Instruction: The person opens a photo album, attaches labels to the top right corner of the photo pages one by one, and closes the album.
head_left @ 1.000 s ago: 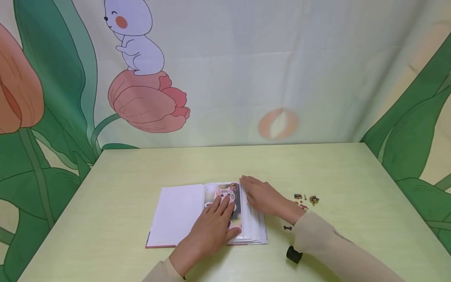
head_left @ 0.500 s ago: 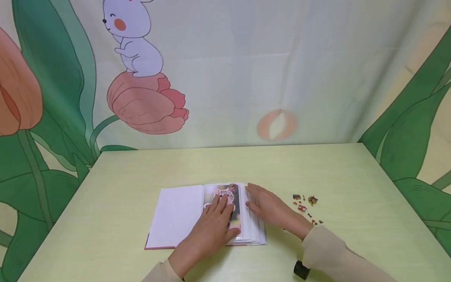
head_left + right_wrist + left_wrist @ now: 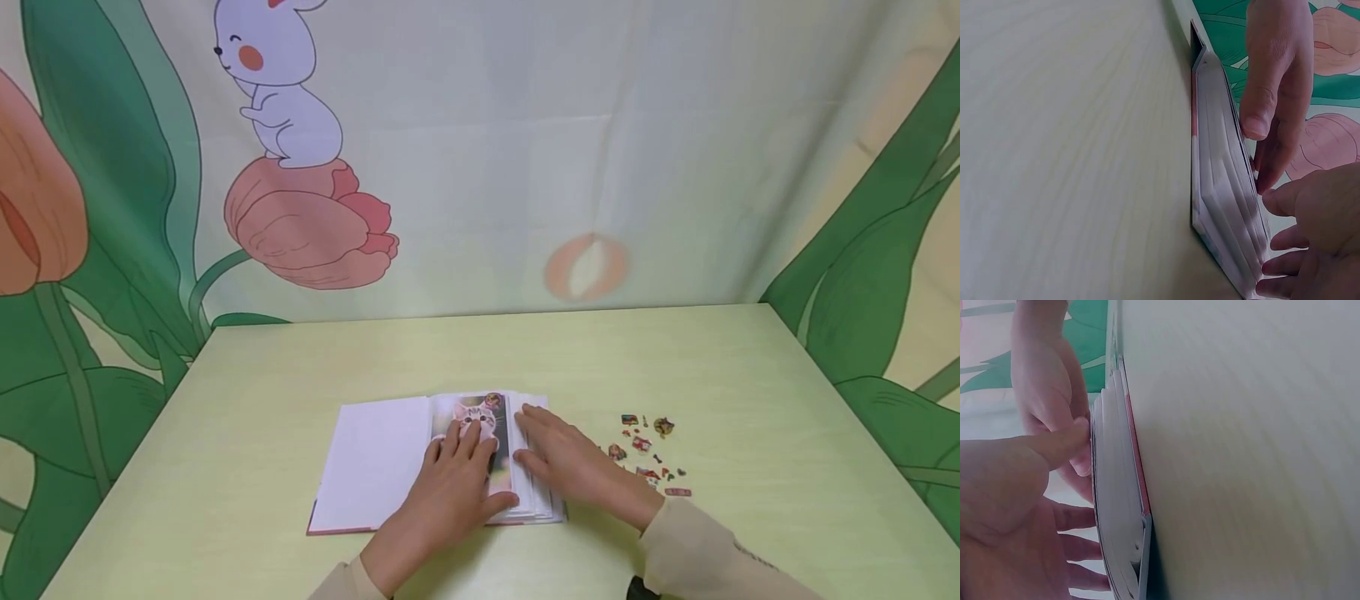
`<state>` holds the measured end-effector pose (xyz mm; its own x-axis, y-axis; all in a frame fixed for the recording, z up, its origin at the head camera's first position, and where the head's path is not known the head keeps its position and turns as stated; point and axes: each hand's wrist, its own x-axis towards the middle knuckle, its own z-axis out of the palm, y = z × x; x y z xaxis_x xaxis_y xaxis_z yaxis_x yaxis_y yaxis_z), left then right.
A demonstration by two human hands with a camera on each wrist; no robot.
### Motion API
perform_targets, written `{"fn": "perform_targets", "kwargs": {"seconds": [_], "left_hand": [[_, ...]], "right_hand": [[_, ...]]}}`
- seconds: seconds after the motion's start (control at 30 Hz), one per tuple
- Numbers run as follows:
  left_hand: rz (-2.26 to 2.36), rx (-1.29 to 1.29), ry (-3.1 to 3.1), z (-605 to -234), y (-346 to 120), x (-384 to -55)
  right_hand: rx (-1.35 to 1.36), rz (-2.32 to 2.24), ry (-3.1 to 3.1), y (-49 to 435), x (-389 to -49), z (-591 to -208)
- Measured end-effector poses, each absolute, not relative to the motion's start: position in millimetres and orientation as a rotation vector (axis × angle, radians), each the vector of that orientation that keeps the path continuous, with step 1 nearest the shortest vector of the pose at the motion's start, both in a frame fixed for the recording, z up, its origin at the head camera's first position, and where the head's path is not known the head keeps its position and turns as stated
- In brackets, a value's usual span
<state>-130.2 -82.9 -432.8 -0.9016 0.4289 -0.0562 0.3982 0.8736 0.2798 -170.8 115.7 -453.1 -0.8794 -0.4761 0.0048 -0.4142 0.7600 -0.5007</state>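
A photo album (image 3: 375,467) lies spread on the table, with a blank white inside cover at left and a stack of sleeve pages at right. On its top page is a kitten picture (image 3: 500,467), with a small round sticker (image 3: 492,401) at the upper right corner. My left hand (image 3: 453,492) rests on the kitten picture, fingers extended and thumb toward the page's lower right. The right hand (image 3: 566,462) lies along the pages' right edge, its fingertips on the margin. From the left wrist view, the page stack (image 3: 1113,469) appears edge-on beneath both hands.
Several small colourful stickers (image 3: 641,445) lie scattered on the table (image 3: 247,417) to the right of the album. A black object (image 3: 640,589) shows beside the right sleeve at the bottom edge. A curtain (image 3: 465,150) printed with flowers and a rabbit hangs behind.
My right hand has slid down the pages' right edge toward me, uncovering the top right corner and more stickers. The left hand stays on the picture, its fingers slightly more bent.
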Motion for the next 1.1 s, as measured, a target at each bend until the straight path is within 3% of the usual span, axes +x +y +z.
{"fn": "perform_targets", "kwargs": {"seconds": [0.77, 1.1], "left_hand": [[0.379, 0.644, 2.881, -432.7, -83.4, -131.8], [0.460, 0.757, 2.926, -428.4, -85.7, -129.6]], "right_hand": [[-0.789, -0.646, 2.865, 117.0, -170.0, -458.4], [-0.787, -0.641, 2.852, 118.6, -170.1, -459.4]]}}
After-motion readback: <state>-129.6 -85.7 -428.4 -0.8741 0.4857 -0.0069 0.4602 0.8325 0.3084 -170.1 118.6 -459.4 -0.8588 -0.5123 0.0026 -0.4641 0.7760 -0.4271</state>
